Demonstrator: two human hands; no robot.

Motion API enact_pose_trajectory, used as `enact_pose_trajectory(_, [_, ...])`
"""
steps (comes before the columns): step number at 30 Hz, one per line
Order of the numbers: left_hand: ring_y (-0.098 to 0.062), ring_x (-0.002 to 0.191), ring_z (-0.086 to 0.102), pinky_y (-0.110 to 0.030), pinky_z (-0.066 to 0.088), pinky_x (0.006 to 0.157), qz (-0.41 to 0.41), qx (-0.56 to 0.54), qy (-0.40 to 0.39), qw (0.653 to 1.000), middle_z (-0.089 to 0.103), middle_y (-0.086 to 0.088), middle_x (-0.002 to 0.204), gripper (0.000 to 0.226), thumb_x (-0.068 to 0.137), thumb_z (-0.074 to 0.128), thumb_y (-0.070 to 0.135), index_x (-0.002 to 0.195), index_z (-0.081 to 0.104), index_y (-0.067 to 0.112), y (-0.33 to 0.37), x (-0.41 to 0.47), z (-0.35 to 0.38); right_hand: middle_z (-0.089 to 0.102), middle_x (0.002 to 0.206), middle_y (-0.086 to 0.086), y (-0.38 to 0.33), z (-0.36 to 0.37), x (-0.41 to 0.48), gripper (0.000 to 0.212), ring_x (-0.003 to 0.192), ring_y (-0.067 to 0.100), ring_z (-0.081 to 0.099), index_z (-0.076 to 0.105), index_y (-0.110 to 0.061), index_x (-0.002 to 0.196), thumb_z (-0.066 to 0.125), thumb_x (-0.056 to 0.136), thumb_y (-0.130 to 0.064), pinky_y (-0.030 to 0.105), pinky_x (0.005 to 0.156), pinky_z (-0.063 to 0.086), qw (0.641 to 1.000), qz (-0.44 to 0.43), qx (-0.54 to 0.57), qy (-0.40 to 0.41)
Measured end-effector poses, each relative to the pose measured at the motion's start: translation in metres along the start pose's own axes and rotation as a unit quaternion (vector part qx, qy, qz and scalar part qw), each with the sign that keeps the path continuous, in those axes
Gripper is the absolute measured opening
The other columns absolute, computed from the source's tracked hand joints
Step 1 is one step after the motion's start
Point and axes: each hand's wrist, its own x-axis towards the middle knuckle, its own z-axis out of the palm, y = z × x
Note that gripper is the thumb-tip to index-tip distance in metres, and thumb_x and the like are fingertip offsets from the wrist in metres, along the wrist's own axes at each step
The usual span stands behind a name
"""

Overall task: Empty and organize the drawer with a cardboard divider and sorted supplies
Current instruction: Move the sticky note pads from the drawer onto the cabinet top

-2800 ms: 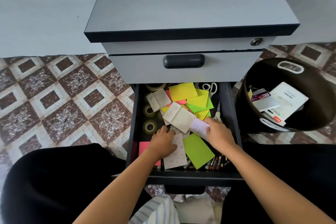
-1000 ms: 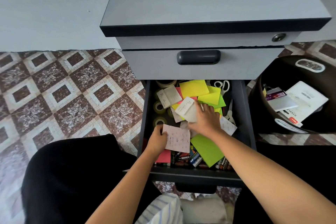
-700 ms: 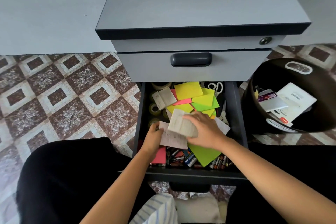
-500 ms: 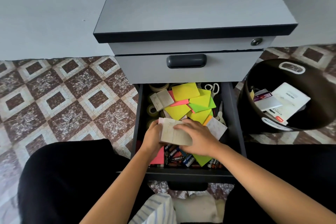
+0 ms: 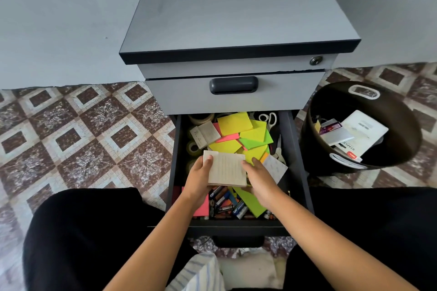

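Item: stack of lined white cards, held just above the clutter in the middle of the open bottom drawer. Clamped from both sides: left hand on the left edge, thumb on top and fingers beneath; right hand curled against the right edge, apparently to square loose cards into one block for removal. Also in the drawer: neon sticky notes in yellow, green and pink, fanned across the rear half; a second white notepad at the rear left, overlapping the notes; tape rolls along the left wall; scissors in the rear right corner; a loose white slip just beside the right hand; batteries heaped at the front, partly under a green note. To the right, on the tiled floor: black bin holding a white staples packet and other small packs, probably a holding place for things taken out. Cardboard divider: not in view. Stage, by judgement: emptying, well short of done; sorting not yet begun. Risk: thin cards sliding out of a loose two-sided hold; firm, level carry advisable.
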Motion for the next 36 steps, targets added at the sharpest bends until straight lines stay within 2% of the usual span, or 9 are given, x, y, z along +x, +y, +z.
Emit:
enact_pose_trajectory(3, [-0.024, 0.098, 0.055, -0.048, 0.049, 0.090, 0.027, 0.075, 0.020, 0.997, 0.054, -0.011, 0.109, 0.019, 0.100, 0.039, 0.034, 0.110, 0.050, 0.022, 0.000, -0.002, 0.009, 0.053, 0.114, 0.006, -0.006, 0.009, -0.006, 0.030, 0.100, 0.017, 0.050, 0.045, -0.013, 0.127, 0.039, 0.099, -0.020, 0.033, 0.085, 0.045, 1.000, -0.014, -0.017, 0.017])
enact_pose_trajectory(6, [-0.023, 0.097, 0.053, -0.042, 0.048, 0.085, 0.058, 0.179, 0.038, 0.981, 0.052, -0.009, 0.110, 0.030, 0.100, 0.034, 0.036, 0.123, 0.041, 0.017, 0.004, -0.004, 0.014, 0.049, 0.108, 0.003, -0.014, 0.007, -0.014, 0.036, 0.096, 0.015, 0.046, 0.043, -0.015, 0.131, 0.034, 0.097, -0.006, 0.027, 0.077, 0.043, 0.995, -0.071, -0.060, 0.042])
enact_pose_trajectory(9, [-0.019, 0.091, 0.049, -0.032, 0.043, 0.072, 0.064, 0.187, 0.022, 0.980, 0.049, -0.006, 0.105, 0.032, 0.102, 0.029, 0.032, 0.127, 0.040, 0.016, 0.017, -0.009, 0.018, 0.050, 0.114, 0.004, -0.025, -0.001, -0.024, 0.044, 0.097, 0.014, 0.046, 0.040, -0.018, 0.137, 0.033, 0.097, -0.003, 0.021, 0.064, 0.044, 0.988, -0.113, -0.084, 0.066])
enact_pose_trajectory(13, [-0.015, 0.087, 0.052, -0.027, 0.043, 0.067, 0.099, 0.154, -0.023, 0.983, 0.054, -0.005, 0.103, 0.028, 0.098, 0.033, 0.016, 0.120, 0.050, 0.017, 0.053, -0.019, 0.026, 0.053, 0.116, -0.002, -0.050, -0.020, -0.045, 0.045, 0.084, 0.004, 0.049, 0.041, -0.022, 0.138, 0.038, 0.097, -0.004, 0.036, 0.084, 0.050, 0.979, -0.175, -0.071, 0.083])
enact_pose_trajectory(17, [-0.026, 0.100, 0.063, -0.042, 0.053, 0.083, 0.166, 0.139, -0.065, 0.974, 0.064, -0.009, 0.111, 0.026, 0.096, 0.046, 0.009, 0.120, 0.054, 0.015, 0.106, -0.027, 0.040, 0.055, 0.130, 0.002, -0.085, -0.052, -0.058, 0.050, 0.112, 0.019, 0.058, 0.040, -0.020, 0.141, 0.049, 0.094, -0.005, 0.043, 0.097, 0.049, 0.960, -0.255, -0.047, 0.106])
enact_pose_trajectory(21, [-0.025, 0.098, 0.065, -0.039, 0.054, 0.082, 0.231, 0.128, -0.079, 0.961, 0.066, -0.010, 0.107, 0.023, 0.094, 0.053, 0.010, 0.116, 0.056, 0.014, 0.167, -0.032, 0.069, 0.059, 0.124, 0.003, -0.136, -0.086, -0.070, 0.055, 0.112, 0.018, 0.058, 0.040, -0.024, 0.141, 0.057, 0.091, -0.008, 0.044, 0.094, 0.051, 0.934, -0.332, -0.027, 0.131])
enact_pose_trajectory(25, [-0.027, 0.101, 0.064, -0.043, 0.053, 0.089, 0.264, 0.136, -0.097, 0.950, 0.065, -0.013, 0.111, 0.024, 0.094, 0.044, 0.003, 0.114, 0.056, 0.009, 0.223, -0.025, 0.107, 0.062, 0.113, -0.002, -0.198, -0.116, -0.080, 0.052, 0.100, 0.012, 0.060, 0.046, -0.025, 0.136, 0.056, 0.089, -0.005, 0.027, 0.082, 0.049, 0.900, -0.399, -0.037, 0.173])
enact_pose_trajectory(31, [-0.024, 0.097, 0.061, -0.030, 0.053, 0.076, 0.240, 0.216, -0.086, 0.943, 0.061, -0.012, 0.115, 0.031, 0.095, 0.039, 0.000, 0.123, 0.053, 0.001, 0.288, 0.006, 0.162, 0.058, 0.101, -0.002, -0.266, -0.148, -0.057, 0.050, 0.086, 0.014, 0.055, 0.048, -0.023, 0.136, 0.050, 0.089, -0.003, 0.017, 0.056, 0.039, 0.891, -0.385, -0.107, 0.217])
enact_pose_trajectory(36, [-0.025, 0.092, 0.062, -0.028, 0.057, 0.067, 0.230, 0.317, -0.007, 0.920, 0.062, -0.011, 0.111, 0.024, 0.093, 0.044, 0.004, 0.112, 0.059, -0.002, 0.309, 0.057, 0.186, 0.065, 0.114, 0.008, -0.295, -0.158, -0.031, 0.044, 0.099, 0.024, 0.059, 0.059, -0.016, 0.125, 0.049, 0.086, 0.001, 0.028, 0.075, 0.046, 0.878, -0.367, -0.185, 0.243])
